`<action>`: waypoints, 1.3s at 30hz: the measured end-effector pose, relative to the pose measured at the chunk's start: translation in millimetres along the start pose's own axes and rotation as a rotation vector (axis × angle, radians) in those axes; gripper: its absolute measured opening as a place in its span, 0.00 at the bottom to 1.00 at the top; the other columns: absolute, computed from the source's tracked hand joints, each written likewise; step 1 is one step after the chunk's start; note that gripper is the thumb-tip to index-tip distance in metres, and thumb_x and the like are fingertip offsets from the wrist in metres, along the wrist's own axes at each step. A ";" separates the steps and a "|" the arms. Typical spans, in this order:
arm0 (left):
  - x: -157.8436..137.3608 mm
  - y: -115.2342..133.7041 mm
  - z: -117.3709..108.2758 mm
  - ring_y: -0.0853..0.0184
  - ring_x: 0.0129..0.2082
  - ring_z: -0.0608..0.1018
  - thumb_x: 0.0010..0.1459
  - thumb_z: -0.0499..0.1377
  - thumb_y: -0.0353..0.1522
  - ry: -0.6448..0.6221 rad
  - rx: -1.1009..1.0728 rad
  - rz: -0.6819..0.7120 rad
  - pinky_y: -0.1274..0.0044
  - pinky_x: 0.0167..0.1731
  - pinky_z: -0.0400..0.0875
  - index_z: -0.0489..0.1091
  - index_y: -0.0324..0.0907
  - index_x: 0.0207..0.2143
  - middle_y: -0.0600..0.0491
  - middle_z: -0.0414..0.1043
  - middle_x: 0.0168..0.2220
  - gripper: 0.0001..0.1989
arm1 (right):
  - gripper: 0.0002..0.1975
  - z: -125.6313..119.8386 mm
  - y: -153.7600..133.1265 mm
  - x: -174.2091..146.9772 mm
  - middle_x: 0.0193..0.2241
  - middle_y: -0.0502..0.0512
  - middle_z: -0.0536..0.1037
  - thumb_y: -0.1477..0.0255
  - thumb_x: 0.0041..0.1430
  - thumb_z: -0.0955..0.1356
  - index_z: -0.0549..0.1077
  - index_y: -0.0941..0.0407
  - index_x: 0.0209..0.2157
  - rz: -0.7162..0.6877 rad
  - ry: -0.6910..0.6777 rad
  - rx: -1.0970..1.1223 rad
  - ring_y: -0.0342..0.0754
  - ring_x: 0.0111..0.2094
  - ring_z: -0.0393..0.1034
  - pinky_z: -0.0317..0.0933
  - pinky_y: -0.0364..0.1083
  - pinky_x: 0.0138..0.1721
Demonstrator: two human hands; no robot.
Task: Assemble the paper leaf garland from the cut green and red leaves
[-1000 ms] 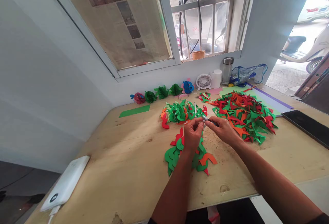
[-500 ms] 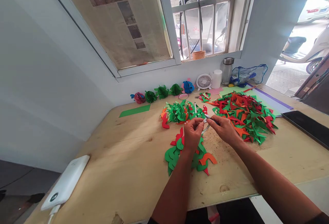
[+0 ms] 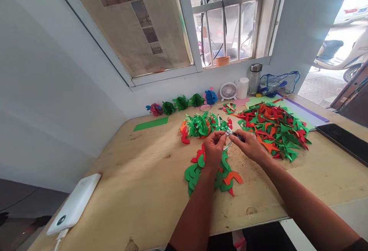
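Over the middle of the table, my left hand is closed, its thumb and fingers pinching a narrow white strip that curls down below the fingertips. Close beside it, my right hand is closed around a small tool with a dark handle. The tool's silvery tip meets the strip at the left fingertips; its exact kind is too small to tell. Under my left wrist lie curved green, red and orange paper pieces. Just beyond both hands sits a heap of green and red paper pieces with white dots.
To the right are a large pile of red, green and orange paper scraps and a black phone. Paper flowers, a small fan and a glass bottle line the wall. A white power bank lies at the left edge.
Both hands have shifted slightly left. The tool's tip has turned so that more of its silver part shows, against the white strip. The paper piles stay as they were.
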State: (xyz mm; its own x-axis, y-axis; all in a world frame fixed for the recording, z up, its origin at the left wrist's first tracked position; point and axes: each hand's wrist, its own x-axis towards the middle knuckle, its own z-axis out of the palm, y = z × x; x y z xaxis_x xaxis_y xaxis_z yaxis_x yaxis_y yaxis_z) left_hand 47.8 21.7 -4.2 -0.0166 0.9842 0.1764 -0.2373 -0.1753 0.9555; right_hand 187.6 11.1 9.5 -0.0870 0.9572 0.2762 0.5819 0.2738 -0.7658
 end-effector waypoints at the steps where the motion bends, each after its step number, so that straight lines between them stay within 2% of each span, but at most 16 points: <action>1: -0.5 0.5 0.3 0.77 0.17 0.59 0.47 0.62 0.40 -0.004 0.000 -0.006 0.82 0.19 0.55 0.71 0.39 0.30 0.60 0.59 0.18 0.14 | 0.20 0.2 -0.2 -0.2 0.19 0.47 0.59 0.55 0.58 0.61 0.65 0.57 0.24 0.000 0.000 0.000 0.41 0.23 0.51 0.48 0.41 0.23; 8: -3.1 3.1 0.8 0.77 0.18 0.60 0.48 0.61 0.40 -0.055 0.052 0.015 0.82 0.20 0.54 0.70 0.39 0.30 0.59 0.62 0.19 0.13 | 0.20 0.1 -3.0 -1.3 0.19 0.47 0.60 0.55 0.57 0.61 0.64 0.57 0.23 0.012 -0.007 -0.002 0.40 0.23 0.51 0.48 0.41 0.23; 19: -3.8 2.5 1.0 0.76 0.18 0.59 0.48 0.62 0.38 -0.092 0.072 0.010 0.82 0.19 0.52 0.71 0.39 0.29 0.59 0.61 0.18 0.11 | 0.19 -0.7 -6.0 -2.6 0.18 0.47 0.59 0.56 0.57 0.61 0.65 0.56 0.23 -0.004 0.017 -0.030 0.40 0.22 0.51 0.47 0.41 0.22; 26: -3.4 1.2 1.2 0.77 0.18 0.60 0.49 0.61 0.39 -0.081 0.102 0.006 0.82 0.19 0.53 0.72 0.38 0.30 0.59 0.62 0.19 0.12 | 0.20 -1.3 -4.3 -2.8 0.18 0.47 0.58 0.55 0.57 0.61 0.62 0.56 0.22 0.016 0.010 -0.036 0.40 0.22 0.50 0.47 0.41 0.21; 32: -3.5 4.0 1.8 0.75 0.19 0.63 0.48 0.62 0.39 -0.063 0.112 -0.009 0.82 0.20 0.55 0.72 0.38 0.29 0.58 0.65 0.20 0.12 | 0.19 -1.3 -3.7 -3.0 0.18 0.47 0.59 0.55 0.58 0.61 0.64 0.56 0.24 0.008 0.044 -0.053 0.41 0.22 0.52 0.48 0.41 0.23; 39: -3.4 4.6 2.2 0.76 0.18 0.62 0.48 0.62 0.39 -0.062 0.124 0.021 0.82 0.20 0.55 0.70 0.39 0.27 0.59 0.62 0.18 0.11 | 0.19 -1.2 -3.1 -2.8 0.18 0.46 0.59 0.56 0.58 0.61 0.64 0.56 0.23 0.020 0.060 -0.036 0.40 0.21 0.52 0.47 0.41 0.23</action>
State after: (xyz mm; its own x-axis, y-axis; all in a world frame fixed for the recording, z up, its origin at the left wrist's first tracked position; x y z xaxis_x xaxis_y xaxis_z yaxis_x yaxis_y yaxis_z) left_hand 48.9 17.6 0.1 0.0405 0.9773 0.2077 -0.1151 -0.2020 0.9726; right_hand 187.0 7.5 11.8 -0.0269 0.9548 0.2959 0.6120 0.2498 -0.7503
